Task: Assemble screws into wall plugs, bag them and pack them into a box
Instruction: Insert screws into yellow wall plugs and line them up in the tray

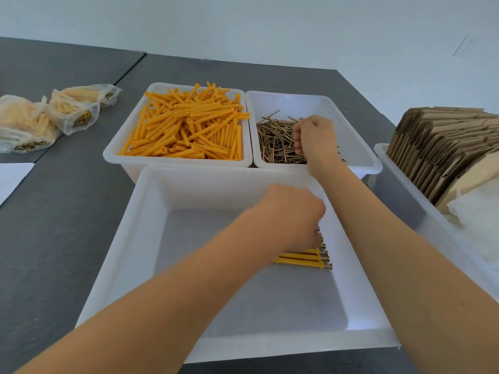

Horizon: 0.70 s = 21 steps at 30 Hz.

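Nearest me: large white tray (129,265) on the grey counter (54,225). I take this tray as my landmark. Inside it, toward its right wall, a small row of assembled plugs (302,259), orange with screw heads showing at their right ends, lying flat on the tray floor.

My left hand (291,211) is down in the tray over that row, fingers curled under and hidden from me; it seems to touch the upper pieces, though I cannot tell whether it has hold of any.

Just beyond the tray's far rim, two smaller white bins side by side. The left bin (118,152) is heaped with loose orange wall plugs (189,125). The right bin (361,147) carries a thinner pile of brass-coloured screws (275,141). My right hand (314,139) hangs over those screws, fingers bunched downward into the pile; what they pinch, if anything, is too small to make out.

Right of the tray: another white bin (399,190) with flattened cardboard boxes (437,141) standing on edge, and clear bags (475,222) in front of them.

Far left of the tray: three filled bags (73,112) of plugs on the counter, and a sheet of paper (12,179) nearer me.
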Each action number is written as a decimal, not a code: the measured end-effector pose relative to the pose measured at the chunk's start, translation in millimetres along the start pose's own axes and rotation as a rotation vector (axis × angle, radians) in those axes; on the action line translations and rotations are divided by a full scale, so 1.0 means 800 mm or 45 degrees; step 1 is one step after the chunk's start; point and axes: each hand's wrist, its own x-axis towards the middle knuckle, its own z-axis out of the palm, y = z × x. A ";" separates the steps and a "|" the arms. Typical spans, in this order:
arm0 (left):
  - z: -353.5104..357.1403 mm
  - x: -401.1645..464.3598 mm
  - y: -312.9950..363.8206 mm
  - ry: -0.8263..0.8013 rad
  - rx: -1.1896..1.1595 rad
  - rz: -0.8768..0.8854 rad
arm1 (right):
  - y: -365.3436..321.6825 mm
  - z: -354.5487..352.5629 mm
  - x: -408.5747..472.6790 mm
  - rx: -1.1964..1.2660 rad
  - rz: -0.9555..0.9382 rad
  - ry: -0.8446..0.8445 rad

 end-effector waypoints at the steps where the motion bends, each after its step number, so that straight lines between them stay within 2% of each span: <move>1: -0.008 0.002 -0.012 0.058 -0.074 -0.006 | 0.002 0.003 0.000 -0.176 -0.111 0.017; 4: -0.031 0.005 -0.047 0.267 -0.227 -0.057 | 0.003 0.007 -0.001 -0.582 -0.327 0.000; 9: -0.042 -0.002 -0.100 0.747 -0.293 -0.374 | 0.009 0.011 -0.001 -1.122 -0.184 -0.324; 11: -0.036 -0.004 -0.120 0.844 -0.243 -0.537 | 0.008 0.013 -0.002 -1.290 -0.104 -0.412; 13: -0.026 -0.004 -0.137 0.794 -0.187 -0.710 | 0.005 0.013 -0.001 -1.372 -0.061 -0.480; 16: -0.011 -0.003 -0.152 0.536 -0.059 -0.943 | 0.000 0.013 -0.004 -1.390 -0.043 -0.539; 18: -0.003 0.000 -0.156 0.383 -0.117 -1.007 | -0.001 0.012 -0.005 -1.371 -0.040 -0.559; 21: 0.006 0.001 -0.161 0.357 -0.213 -1.005 | 0.001 0.013 -0.006 -1.298 -0.066 -0.560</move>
